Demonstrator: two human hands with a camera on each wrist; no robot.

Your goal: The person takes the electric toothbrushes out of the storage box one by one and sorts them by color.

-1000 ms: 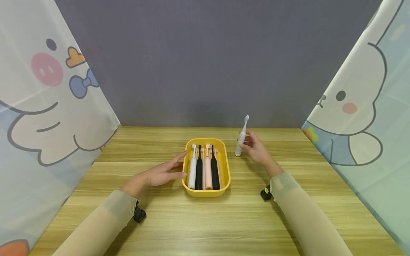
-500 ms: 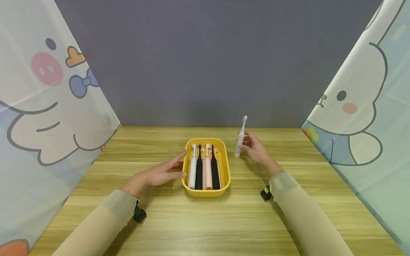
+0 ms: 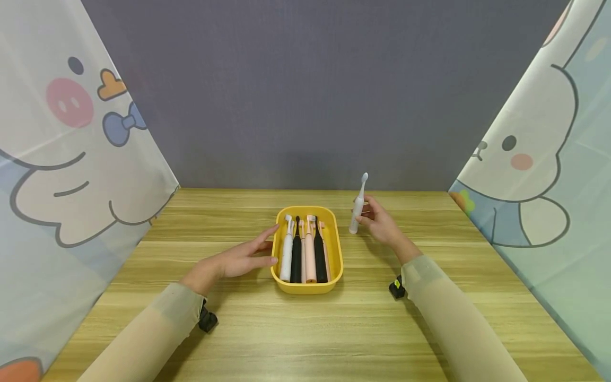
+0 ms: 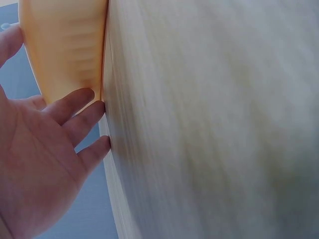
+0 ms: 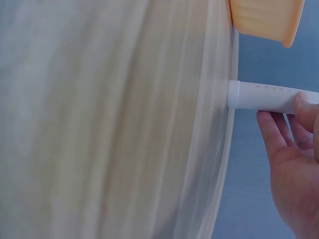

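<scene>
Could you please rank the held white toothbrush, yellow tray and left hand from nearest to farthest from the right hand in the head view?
1. Held white toothbrush, in the right hand.
2. Yellow tray, left of the toothbrush.
3. Left hand, at the tray's left side.

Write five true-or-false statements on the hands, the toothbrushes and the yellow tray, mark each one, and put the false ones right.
1. The right hand holds a white toothbrush outside the yellow tray. True.
2. That held toothbrush lies flat. False: it is nearly upright, a little tilted, brush head up.
3. The left hand is at the side of the tray. True.
4. Two black toothbrushes lie in the tray. True.
5. Every toothbrush in the tray is black. False: a second white toothbrush and pink toothbrushes lie there too.
</scene>
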